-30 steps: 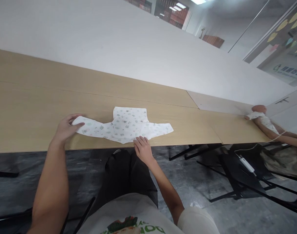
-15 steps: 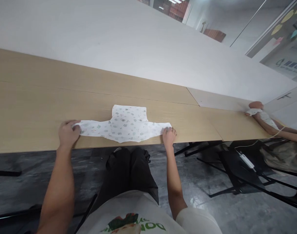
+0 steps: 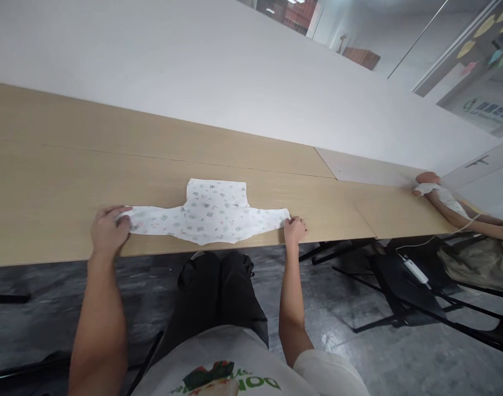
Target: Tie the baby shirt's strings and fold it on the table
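Observation:
A white baby top (image 3: 217, 212) with small scattered prints lies spread on the wooden table, its body in the middle and a sleeve stretched out to either side. My left hand (image 3: 109, 230) is closed on the end of the left sleeve, thumb and fingers pinching the cloth. At the other end, the fingertips of my right hand (image 3: 295, 229) pinch the cuff of the right sleeve. The straight edge of the top faces the wall, and its rounded edge lies close to the table's front edge.
The long table (image 3: 61, 181) runs along a white wall (image 3: 160, 66). Far right, another person's arm (image 3: 449, 210) reaches to a doll (image 3: 441, 195) in white printed cloth. A black folding chair (image 3: 416, 291) carries a white power strip (image 3: 416, 271).
My left hand has slid slightly left with its sleeve end. My right hand has shifted right, out to the tip of the other cuff.

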{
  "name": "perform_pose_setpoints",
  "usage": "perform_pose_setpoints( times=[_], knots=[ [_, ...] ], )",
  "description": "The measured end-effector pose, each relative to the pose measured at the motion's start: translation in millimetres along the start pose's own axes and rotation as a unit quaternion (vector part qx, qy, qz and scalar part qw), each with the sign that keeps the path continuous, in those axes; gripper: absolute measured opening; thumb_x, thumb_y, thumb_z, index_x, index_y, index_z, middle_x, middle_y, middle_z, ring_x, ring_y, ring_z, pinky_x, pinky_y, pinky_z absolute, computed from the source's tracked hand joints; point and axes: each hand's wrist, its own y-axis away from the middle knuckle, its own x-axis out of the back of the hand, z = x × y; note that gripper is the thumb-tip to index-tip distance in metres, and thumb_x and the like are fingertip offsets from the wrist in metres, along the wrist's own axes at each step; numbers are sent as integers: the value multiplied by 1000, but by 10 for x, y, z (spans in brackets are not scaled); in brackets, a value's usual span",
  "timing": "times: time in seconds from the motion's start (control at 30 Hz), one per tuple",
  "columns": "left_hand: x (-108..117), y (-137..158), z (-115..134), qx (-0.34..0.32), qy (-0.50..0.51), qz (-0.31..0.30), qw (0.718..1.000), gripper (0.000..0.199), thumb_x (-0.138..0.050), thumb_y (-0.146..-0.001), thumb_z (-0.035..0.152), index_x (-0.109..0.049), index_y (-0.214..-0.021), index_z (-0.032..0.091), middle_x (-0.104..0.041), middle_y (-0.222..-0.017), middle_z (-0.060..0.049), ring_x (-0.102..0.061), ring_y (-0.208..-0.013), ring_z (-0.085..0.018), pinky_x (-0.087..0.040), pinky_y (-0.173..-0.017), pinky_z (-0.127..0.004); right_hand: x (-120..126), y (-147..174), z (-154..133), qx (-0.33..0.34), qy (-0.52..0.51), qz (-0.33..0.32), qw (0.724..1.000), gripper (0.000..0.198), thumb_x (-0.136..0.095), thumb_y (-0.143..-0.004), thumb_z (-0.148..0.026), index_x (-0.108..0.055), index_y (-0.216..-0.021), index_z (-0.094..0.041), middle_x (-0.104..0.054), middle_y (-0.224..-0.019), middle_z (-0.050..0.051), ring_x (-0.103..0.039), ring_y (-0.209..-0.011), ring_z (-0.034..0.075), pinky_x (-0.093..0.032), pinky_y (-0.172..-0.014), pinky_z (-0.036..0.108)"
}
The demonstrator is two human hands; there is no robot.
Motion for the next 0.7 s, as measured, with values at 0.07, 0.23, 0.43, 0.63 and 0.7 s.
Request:
perform_pose_setpoints(
  times=[0.07,0.23,0.43,0.63,0.7],
  knots=[
    [4,4,7,2,5,2,1000,57,-33,-86,38,-67,-119,5,-62,-124,-18,-52,-122,-28,-38,-111,-40,74,-1,-117,2,-35,-6,999,20,-49,-87,-24,-64,-95,-13,-69,-96,18,-63,-91,30,-42,-84,40],
    [12,9,19,23,6,-2,1000,55,-36,-84,38,-64,-123,11,-63,-121,-14,-52,-120,-28,-40,-109,-40,17,311,-762,110,-125,-14,986,18,-43,-93,-27,-58,-95,-17,-67,-89,10,-63,-82,22,-43,-75,30],
    [23,11,21,42,-3,-10,999,58,-37,-84,41,-60,-130,13,-60,-125,-15,-53,-117,-29,-41,-107,-43,-419,1120,-1621,332,-116,-148,924,10,-48,-93,-22,-57,-96,-22,-65,-93,6,-63,-84,21,-47,-67,27],
    [38,0,30,30,-5,-18,999,60,-36,-85,40,-60,-129,8,-62,-124,-18,-54,-118,-30,-41,-107,-42,-653,1494,-1751,402,-52,-196,893,9,-51,-94,-21,-58,-100,-21,-65,-98,8,-64,-86,21,-50,-66,27],
    [45,0,36,30,-7,-23,999,61,-35,-85,40,-61,-128,6,-62,-125,-19,-55,-118,-31,-41,-106,-42,-660,1503,-1708,404,-48,-195,892,8,-53,-95,-24,-59,-100,-21,-65,-98,8,-63,-88,21,-51,-68,27]
  ],
)
